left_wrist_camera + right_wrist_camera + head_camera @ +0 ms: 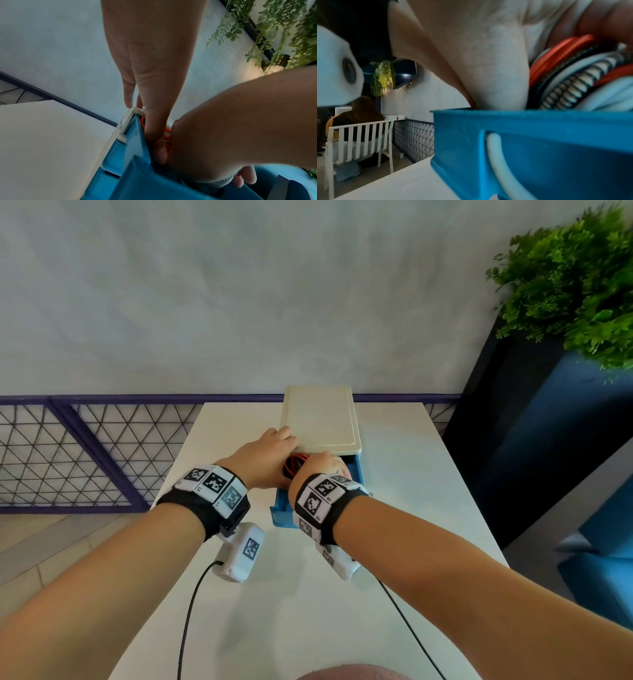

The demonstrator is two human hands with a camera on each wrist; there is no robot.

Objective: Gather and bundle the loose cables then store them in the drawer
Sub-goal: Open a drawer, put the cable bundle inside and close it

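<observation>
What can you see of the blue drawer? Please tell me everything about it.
The blue drawer looks like matte plastic, with a white curved handle on its front. It is pulled partly out of a cream-topped box on the white table. Coiled red, white and ribbed cables sit at its rim. The left hand and right hand reach into it.

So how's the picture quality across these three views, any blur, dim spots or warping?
Head view: bright and mostly sharp, the plant smeared at the corner, the railing bowed by the wide lens. Left wrist view: dim, the right hand soft and huge over the blue drawer. Right wrist view: dark, the cable bundle and the drawer's white handle out of focus up close.
</observation>
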